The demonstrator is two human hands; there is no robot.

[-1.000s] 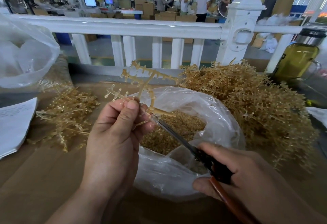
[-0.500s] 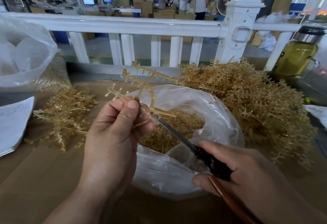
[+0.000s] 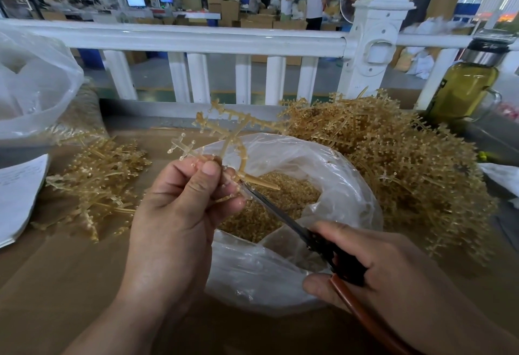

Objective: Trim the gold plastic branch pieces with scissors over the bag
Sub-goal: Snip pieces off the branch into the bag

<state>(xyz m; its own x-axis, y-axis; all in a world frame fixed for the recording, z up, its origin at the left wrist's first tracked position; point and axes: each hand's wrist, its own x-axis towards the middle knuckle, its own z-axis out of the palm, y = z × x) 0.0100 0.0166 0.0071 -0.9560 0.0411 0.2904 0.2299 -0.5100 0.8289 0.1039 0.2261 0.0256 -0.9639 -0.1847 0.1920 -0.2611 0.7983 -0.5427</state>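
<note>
almost nothing moved since earlier frame: both hands, branch, scissors in same pose. left hand (image 3: 179,214) closed around gold plastic branch piece (image 3: 230,141), thumb pinching stem, branch held upright over open clear plastic bag (image 3: 345,183). right hand (image 3: 373,267) gripping scissors (image 3: 283,220) by dark handles, blades reaching up-left, tips touching branch stem beside left fingers. bag holds gold trimmed bits. big pile of gold branches (image 3: 393,166) right of bag, smaller pile (image 3: 98,183) left, on brown table (image 3: 56,279).

The left hand (image 3: 179,214) is raised, back toward the camera, thumb pressed against curled fingertips in a pinch. The right hand (image 3: 376,270) sits lower, fingers wrapped closed, knuckles up.
</note>
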